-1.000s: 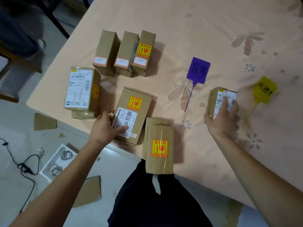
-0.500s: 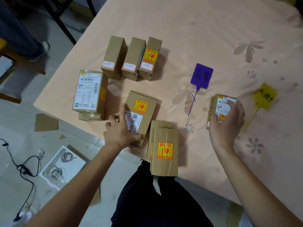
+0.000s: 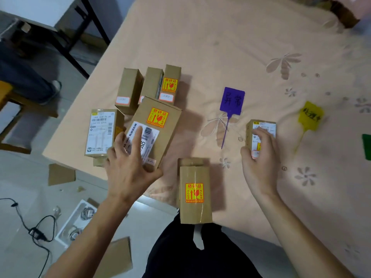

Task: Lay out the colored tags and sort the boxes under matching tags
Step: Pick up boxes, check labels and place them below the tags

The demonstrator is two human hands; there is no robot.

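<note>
My left hand (image 3: 128,165) grips a large cardboard box (image 3: 158,125) with an orange fragile sticker and a white barcode label, lifted and tilted off the table. My right hand (image 3: 259,159) holds a small labelled box (image 3: 261,127) standing on the cloth. A purple tag (image 3: 231,102) lies between the two boxes. A yellow tag (image 3: 310,116) lies right of the small box. A green tag's edge (image 3: 367,146) shows at the far right.
Three upright boxes (image 3: 148,85) stand in a row behind the lifted box. A white-labelled box (image 3: 102,133) sits at the table's left edge (image 3: 66,137). Another stickered box (image 3: 194,193) overhangs the near edge. Cardboard scraps, cables and a white tray lie on the floor.
My left hand has closed on the large box and raised it from the table, tilting it up. My right hand has shifted its hold on the small box, which stays in place.
</note>
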